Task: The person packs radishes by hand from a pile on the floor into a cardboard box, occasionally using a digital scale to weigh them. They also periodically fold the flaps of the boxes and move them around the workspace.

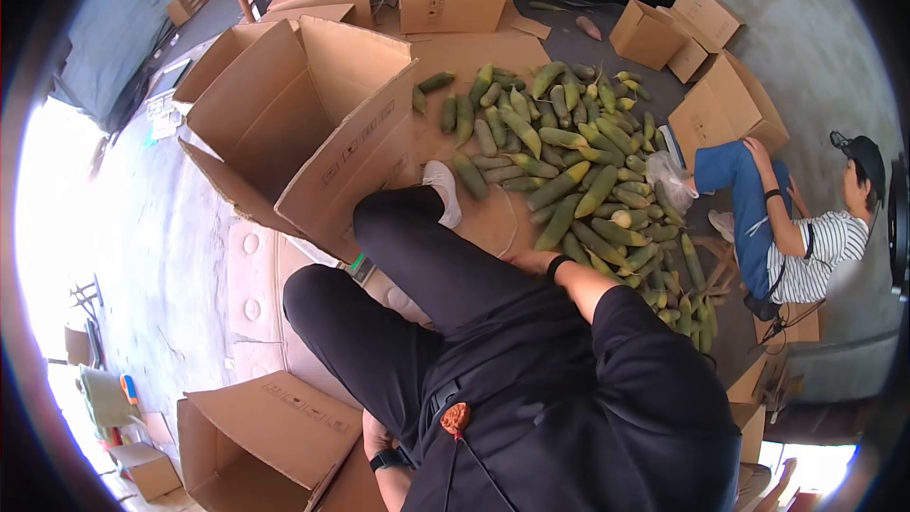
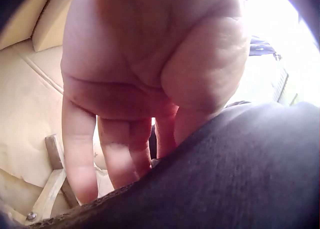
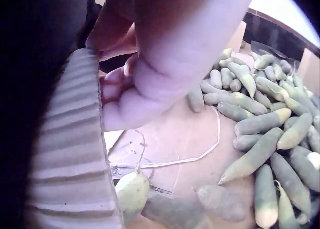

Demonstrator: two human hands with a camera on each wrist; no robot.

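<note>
Beside the seated person's left thigh, the left hand (image 1: 376,431) hangs low. In the left wrist view its fingers (image 2: 80,144) reach down fairly straight against dark trousers (image 2: 225,174), with their tips partly hidden and a wooden stool leg (image 2: 47,194) close by. The right hand (image 1: 527,260) is down by the right thigh, at the near edge of a pile of green radishes (image 1: 597,192). The right wrist view shows its fingers (image 3: 112,89) curled at the edge of a ridged corrugated cardboard piece (image 3: 70,139), which they grip.
A large open carton (image 1: 332,152) stands ahead on the left, another carton (image 1: 275,436) behind on the left. A second person (image 1: 787,228) sits beyond the radishes at right, near a carton (image 1: 730,109). Flattened cardboard (image 1: 455,57) covers floor under the pile.
</note>
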